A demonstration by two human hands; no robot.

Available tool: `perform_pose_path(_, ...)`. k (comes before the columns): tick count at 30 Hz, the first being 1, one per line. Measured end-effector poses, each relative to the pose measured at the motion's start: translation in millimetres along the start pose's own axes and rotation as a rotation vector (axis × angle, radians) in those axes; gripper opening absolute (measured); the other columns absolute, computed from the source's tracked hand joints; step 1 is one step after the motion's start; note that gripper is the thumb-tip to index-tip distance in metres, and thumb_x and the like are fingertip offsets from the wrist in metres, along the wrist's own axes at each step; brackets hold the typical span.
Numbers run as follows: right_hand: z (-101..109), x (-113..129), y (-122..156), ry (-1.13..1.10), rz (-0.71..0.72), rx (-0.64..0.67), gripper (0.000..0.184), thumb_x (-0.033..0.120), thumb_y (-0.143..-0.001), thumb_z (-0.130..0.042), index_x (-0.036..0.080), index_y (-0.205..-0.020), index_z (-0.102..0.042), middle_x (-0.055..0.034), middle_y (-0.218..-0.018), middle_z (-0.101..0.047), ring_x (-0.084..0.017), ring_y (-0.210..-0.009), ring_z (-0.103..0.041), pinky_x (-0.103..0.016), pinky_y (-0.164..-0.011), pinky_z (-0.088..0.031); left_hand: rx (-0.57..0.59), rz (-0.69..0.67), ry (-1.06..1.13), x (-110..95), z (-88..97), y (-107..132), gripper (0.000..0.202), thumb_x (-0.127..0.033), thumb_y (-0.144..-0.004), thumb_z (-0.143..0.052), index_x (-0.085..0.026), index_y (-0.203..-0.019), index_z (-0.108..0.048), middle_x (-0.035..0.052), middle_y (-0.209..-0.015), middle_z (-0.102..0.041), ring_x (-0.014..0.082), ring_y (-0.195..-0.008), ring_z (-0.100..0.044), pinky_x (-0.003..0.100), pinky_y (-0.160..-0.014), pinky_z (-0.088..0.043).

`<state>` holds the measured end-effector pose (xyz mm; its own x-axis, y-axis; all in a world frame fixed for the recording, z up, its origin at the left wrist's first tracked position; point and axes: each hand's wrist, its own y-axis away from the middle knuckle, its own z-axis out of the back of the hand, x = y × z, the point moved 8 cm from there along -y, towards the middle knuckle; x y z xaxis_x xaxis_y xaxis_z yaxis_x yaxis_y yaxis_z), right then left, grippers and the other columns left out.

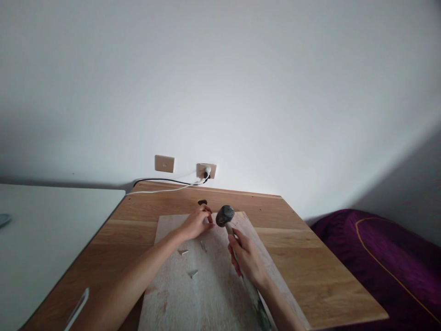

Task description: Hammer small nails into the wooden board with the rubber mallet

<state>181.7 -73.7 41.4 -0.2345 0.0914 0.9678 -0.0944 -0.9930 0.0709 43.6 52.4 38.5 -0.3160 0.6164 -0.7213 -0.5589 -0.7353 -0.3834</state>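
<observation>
While the right hand grips a black-headed mallet, the left curled (contents unclear from here), three silvery metal slivers suggest unfinished work.

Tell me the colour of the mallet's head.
The mallet's head is dark grey to black; it shows in the head camera's view, the only one.

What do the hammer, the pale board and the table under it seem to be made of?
Hammer head: dark and dull, perhaps rubber, though worn metal is possible. Handle neck: likely bare wood, from its plain tan look. Pale board: probably wood with a thin whitish coat, judging by brownish streaks. Table: wood or veneer with a smooth finish, from its brown grain.
</observation>
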Motion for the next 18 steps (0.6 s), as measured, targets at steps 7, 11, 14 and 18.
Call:
perform_pose_path(7, -8.1, 10.4, 1.0, -0.002, 0.032, 0.019, 0.049, 0.063, -0.092, -0.051, 0.019, -0.115, -0.053, 0.0107, -0.061, -0.048, -0.006, -0.033, -0.041, -0.016, -0.026, -0.032, 0.061, -0.047, 0.020, -0.1, -5.6, 1.8, 0.007, -0.022, -0.084, -0.071, -0.019, -0.090, -0.071, 0.0093, -0.118, -0.061, 0.0254, -0.109, -0.063, 0.040, -0.101, -0.049)
perform_pose_path(11, -15.4, 10.0, -2.6, 0.061, 0.025, 0.053, 0.051, 0.064, -0.092, -0.050, 0.019, -0.117, -0.055, 0.0094, -0.063, -0.049, -0.006, -0.032, -0.042, -0.016, -0.025, -0.031, 0.010, -0.059, 0.011, 1.9, -3.0, 3.3, 0.049, -0.029, -0.070, -0.085, -0.022, -0.116, -0.067, 0.0097, -0.123, -0.058, 0.0288, -0.114, -0.061, 0.043, -0.103, -0.049)
perform_pose_path(14, -14.9, 3.2, -4.7, 0.072, -0.009, 0.054, 0.052, 0.064, -0.090, -0.052, 0.019, -0.116, -0.056, 0.0095, -0.062, -0.048, -0.007, -0.031, -0.042, -0.017, -0.025, -0.032, 0.008, -0.052, -0.003, 3.2, -3.4, 4.0, 0.043, -0.029, -0.071, -0.086, -0.020, -0.109, -0.068, 0.0109, -0.122, -0.058, 0.0291, -0.113, -0.062, 0.043, -0.102, -0.050)
perform_pose_path(18, -4.1, -2.2, -3.6, 0.003, -0.003, -0.012, 0.050, 0.063, -0.090, -0.052, 0.020, -0.115, -0.053, 0.0104, -0.061, -0.047, -0.007, -0.033, -0.041, -0.016, -0.025, -0.032, 0.004, -0.023, -0.022, 3.4, -3.1, 3.5, 0.014, -0.027, -0.080, -0.080, -0.019, -0.086, -0.071, 0.0108, -0.119, -0.059, 0.0279, -0.115, -0.062, 0.043, -0.103, -0.049)
